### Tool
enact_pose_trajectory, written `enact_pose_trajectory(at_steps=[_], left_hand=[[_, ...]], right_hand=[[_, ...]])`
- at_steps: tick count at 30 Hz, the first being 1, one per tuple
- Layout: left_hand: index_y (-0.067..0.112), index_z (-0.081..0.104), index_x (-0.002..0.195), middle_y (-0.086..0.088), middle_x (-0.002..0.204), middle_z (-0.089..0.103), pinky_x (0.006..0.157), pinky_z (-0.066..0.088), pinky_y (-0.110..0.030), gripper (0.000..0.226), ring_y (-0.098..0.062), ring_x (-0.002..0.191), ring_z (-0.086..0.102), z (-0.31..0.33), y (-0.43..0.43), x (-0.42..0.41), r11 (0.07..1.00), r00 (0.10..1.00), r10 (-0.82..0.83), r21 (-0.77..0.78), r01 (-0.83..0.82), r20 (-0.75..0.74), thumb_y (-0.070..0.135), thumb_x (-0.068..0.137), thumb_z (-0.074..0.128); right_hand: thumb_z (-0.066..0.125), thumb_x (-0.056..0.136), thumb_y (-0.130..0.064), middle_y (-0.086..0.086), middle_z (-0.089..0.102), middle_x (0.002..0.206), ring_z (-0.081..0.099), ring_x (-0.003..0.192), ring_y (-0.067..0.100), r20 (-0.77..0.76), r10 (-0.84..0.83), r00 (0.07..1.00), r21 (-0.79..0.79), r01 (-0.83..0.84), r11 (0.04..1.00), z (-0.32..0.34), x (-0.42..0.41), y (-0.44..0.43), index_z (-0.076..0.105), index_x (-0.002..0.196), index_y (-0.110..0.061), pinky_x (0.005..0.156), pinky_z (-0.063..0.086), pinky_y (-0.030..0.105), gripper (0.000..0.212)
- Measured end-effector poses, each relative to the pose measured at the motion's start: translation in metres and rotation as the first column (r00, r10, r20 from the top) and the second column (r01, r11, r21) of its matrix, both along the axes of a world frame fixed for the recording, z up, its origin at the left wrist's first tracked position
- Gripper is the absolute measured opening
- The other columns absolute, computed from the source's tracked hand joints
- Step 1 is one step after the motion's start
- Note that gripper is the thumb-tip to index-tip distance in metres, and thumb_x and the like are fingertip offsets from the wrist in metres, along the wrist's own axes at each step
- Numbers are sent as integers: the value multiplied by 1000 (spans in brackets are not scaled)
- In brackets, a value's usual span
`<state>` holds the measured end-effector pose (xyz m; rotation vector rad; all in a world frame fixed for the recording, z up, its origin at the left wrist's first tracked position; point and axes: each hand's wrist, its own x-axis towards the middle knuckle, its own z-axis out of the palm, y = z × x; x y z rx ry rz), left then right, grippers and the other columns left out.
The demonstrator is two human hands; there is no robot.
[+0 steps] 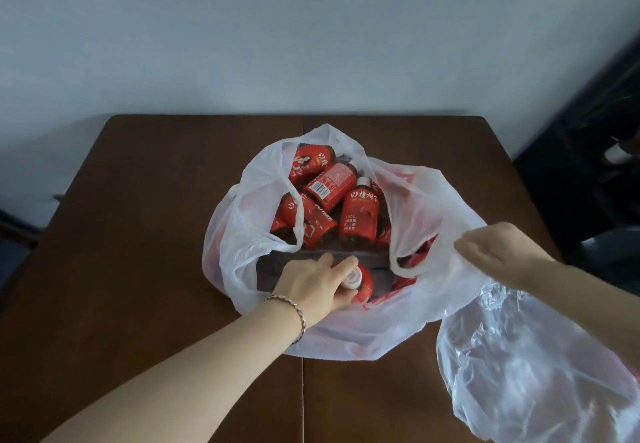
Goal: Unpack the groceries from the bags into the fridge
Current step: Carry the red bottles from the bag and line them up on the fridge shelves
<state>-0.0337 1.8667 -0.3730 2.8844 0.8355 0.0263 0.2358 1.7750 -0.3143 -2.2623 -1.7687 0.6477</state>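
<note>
A white plastic bag (242, 234) lies open on the brown table (138, 200). Several red-labelled drink bottles (358, 215) are piled inside it. My left hand (311, 286), with a bracelet on the wrist, reaches into the bag and is closed around a red bottle with a white cap (362, 281) near the bag's front. My right hand (502, 252) grips the bag's right edge and holds it up and open. The fridge is out of sight.
A second, clear plastic bag (536, 373) sits at the table's front right, under my right forearm. A pale wall stands behind the table. Dark furniture (588, 165) with a small white object stands to the right.
</note>
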Motion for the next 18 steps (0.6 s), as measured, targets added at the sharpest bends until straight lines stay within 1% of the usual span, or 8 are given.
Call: enact_pose_trajectory(at_steps=[4, 7, 9, 10, 12, 13, 15, 18], left_hand=[[28, 25, 140, -5, 120, 53, 79, 46, -28, 51, -22, 99, 59, 4, 1, 2, 999, 999, 31, -32, -32, -31, 48, 95, 38], [27, 29, 138, -5, 115, 55, 77, 48, -29, 51, -22, 96, 61, 3, 0, 2, 999, 999, 42, 4, -42, 12, 48, 93, 42], [23, 45, 127, -6, 94, 61, 60, 47, -27, 49, -23, 75, 65, 3, 1, 1, 999, 999, 30, -26, -29, 33, 47, 86, 56], [21, 55, 116, -5, 79, 62, 49, 42, -24, 48, -22, 59, 64, 2, 2, 1, 1000, 1000, 14, -27, -14, 22, 46, 77, 66], [20, 62, 103, -3, 64, 60, 42, 34, -20, 47, -19, 44, 58, 1, 3, 1, 1000, 1000, 9, 6, -9, 29, 45, 66, 74], [20, 61, 109, -4, 69, 62, 45, 35, -21, 47, -21, 49, 60, -1, 2, 1, 1000, 1000, 13, -8, -13, 24, 46, 70, 71], [23, 48, 128, -6, 93, 63, 59, 40, -25, 50, -25, 75, 65, 3, -1, 3, 999, 998, 47, 14, -48, 43, 47, 85, 55], [26, 35, 137, -5, 112, 58, 69, 42, -26, 51, -24, 93, 62, 1, -2, 2, 998, 995, 52, 42, -56, 86, 49, 92, 43]], right_hand=[[66, 82, -38, 4, 24, 52, 27, 50, 18, -177, -564, 807, 35, 578, 816, -22, -13, -4, 27, 49, -12, 49, 21, 29, 57], [70, 77, -18, 12, 50, 98, 48, 84, 29, -34, -577, 816, 51, 578, 814, -18, -26, 12, 55, 88, -7, 69, 41, 32, 22], [70, 65, 5, 12, 42, 134, 42, 117, 38, 287, -315, 905, 185, 270, 945, -7, -38, 25, 50, 123, -19, 94, 41, 46, 65], [73, 54, 9, 13, 49, 133, 47, 119, 42, 414, -102, 904, 272, -16, 962, -3, -44, 32, 55, 122, -25, 93, 44, 51, 78], [83, 49, -2, 8, 61, 127, 55, 118, 38, 630, 340, 699, 142, -533, 834, 7, -65, 46, 69, 109, -25, 92, 48, 46, 66], [82, 62, -12, 2, 57, 133, 47, 129, 31, 598, 530, 601, -10, -655, 755, 10, -73, 54, 68, 112, -25, 104, 35, 41, 54], [59, 90, -22, -4, 47, 143, 28, 141, 19, 401, 686, 606, -232, -658, 717, 5, -88, 67, 60, 125, -25, 116, 10, 31, 35], [39, 98, -23, 3, 57, 127, 51, 121, 21, 279, 520, 807, -359, -415, 836, -5, -97, 88, 53, 129, -18, 105, 34, 29, 33]])
